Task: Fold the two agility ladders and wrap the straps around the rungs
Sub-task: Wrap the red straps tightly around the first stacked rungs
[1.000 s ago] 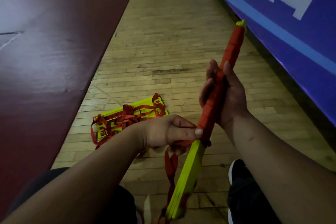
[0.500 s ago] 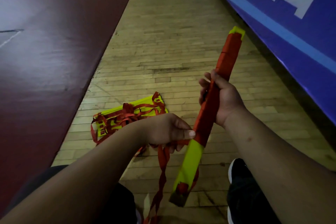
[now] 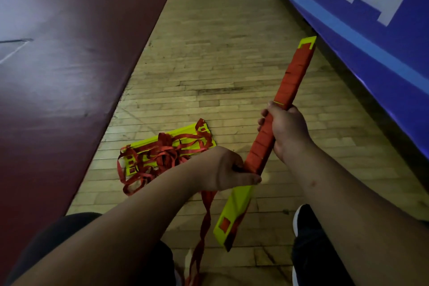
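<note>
The rung bundle (image 3: 267, 146) has rolled flat-face up since a second ago — another strap (image 3: 204, 220) turn laid. Right hand (image 3: 286, 132) stays clenched mid-bundle; left hand (image 3: 222, 169), at 7 o'clock, pinches strap — wrapping nearly done.

You're holding a bundle of rungs (image 3: 241, 204) that looks like smooth, hard yellow plastic, bound in flat woven red strap (image 3: 294, 76) with a matt cloth look. The loose strap tail (image 3: 204, 220) hangs limp and twisted like webbing. The floor (image 3: 220, 53) is worn wooden strip boards, scuffed, faintly shiny. At its left edge lies a maroon mat (image 3: 69, 53) with a dull vinyl-like sheen.
</note>
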### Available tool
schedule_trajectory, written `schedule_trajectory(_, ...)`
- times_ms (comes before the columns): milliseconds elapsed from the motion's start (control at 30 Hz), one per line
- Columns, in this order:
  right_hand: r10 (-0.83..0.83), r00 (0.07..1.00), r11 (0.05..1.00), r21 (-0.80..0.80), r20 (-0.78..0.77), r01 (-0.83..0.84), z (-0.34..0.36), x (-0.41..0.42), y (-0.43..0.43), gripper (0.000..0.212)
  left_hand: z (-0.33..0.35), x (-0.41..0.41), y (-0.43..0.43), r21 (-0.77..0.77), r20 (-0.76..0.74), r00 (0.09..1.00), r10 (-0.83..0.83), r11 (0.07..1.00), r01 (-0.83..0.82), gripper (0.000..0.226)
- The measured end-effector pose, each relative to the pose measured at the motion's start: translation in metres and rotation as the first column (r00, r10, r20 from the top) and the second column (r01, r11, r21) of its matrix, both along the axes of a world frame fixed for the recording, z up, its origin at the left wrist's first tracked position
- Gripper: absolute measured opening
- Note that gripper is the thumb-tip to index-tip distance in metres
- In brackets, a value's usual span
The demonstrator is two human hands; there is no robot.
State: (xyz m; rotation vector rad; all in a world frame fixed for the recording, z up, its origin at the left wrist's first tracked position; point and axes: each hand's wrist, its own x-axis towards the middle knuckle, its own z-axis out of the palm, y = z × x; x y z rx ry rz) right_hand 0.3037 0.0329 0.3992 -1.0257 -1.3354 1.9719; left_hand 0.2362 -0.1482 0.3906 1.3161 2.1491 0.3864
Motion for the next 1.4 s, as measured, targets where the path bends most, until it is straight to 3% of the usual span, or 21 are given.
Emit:
schedule_trajectory(133,0.002,0.999,0.996,-0.085,-0.034,-0.004,0.0,0.001,0.001,0.007,0.001,0.0,-0.001,-0.021,-0.103,0.995,0.01,1.0,-0.012,0.055)
schedule_trajectory(233,0.017,0.992,0.979,-0.201,-0.123,-0.041,0.005,0.003,0.002,0.01,0.004,0.001,-0.001,0.021,-0.039,0.998,0.049,0.999,-0.048,0.043)
schedule_trajectory(333,0.055,0.962,0.941,-0.308,-0.268,-0.139,0.012,0.01,0.002,0.021,0.011,0.0,-0.002,0.021,0.218,0.973,0.072,0.997,-0.079,0.034)
schedule_trajectory(500,0.118,0.836,0.799,-0.448,-0.536,-0.4,0.021,0.026,0.001,0.063,0.026,0.001,-0.007,0.135,0.585,0.81,-0.023,0.988,-0.07,0.026)
schedule_trajectory(567,0.172,0.758,0.742,-0.423,-0.629,-0.52,0.022,0.028,0.001,0.061,0.029,0.002,-0.008,0.154,0.695,0.717,-0.055,0.985,-0.074,0.035)
schedule_trajectory(633,0.204,0.695,0.708,-0.387,-0.689,-0.591,0.023,0.029,-0.001,0.044,0.031,0.002,-0.009,0.175,0.749,0.655,-0.099,0.983,-0.051,0.053)
schedule_trajectory(700,0.229,0.66,0.689,-0.36,-0.715,-0.629,0.025,0.029,-0.005,0.034,0.03,0.001,-0.011,0.199,0.762,0.631,-0.147,0.98,-0.012,0.063)
schedule_trajectory(800,0.226,0.637,0.673,-0.355,-0.737,-0.649,0.028,0.028,-0.007,0.031,0.028,0.002,-0.012,0.211,0.741,0.651,-0.165,0.977,0.008,0.055)
schedule_trajectory(1100,0.084,0.76,0.761,-0.451,-0.644,-0.466,0.025,0.025,-0.002,0.025,0.028,-0.001,-0.008,0.189,0.685,0.715,-0.139,0.982,0.01,0.056)
schedule_trajectory(1200,0.115,0.784,0.798,-0.413,-0.61,-0.438,0.024,0.026,0.001,0.023,0.027,-0.001,-0.006,0.172,0.644,0.755,-0.122,0.985,0.012,0.064)
schedule_trajectory(1333,0.157,0.804,0.825,-0.371,-0.574,-0.426,0.029,0.026,-0.002,0.022,0.025,-0.004,-0.008,0.151,0.613,0.778,-0.14,0.987,0.059,0.042)
schedule_trajectory(1400,0.187,0.812,0.837,-0.343,-0.553,-0.426,0.032,0.026,-0.004,0.021,0.024,-0.006,-0.01,0.128,0.604,0.788,-0.122,0.99,0.055,0.051)
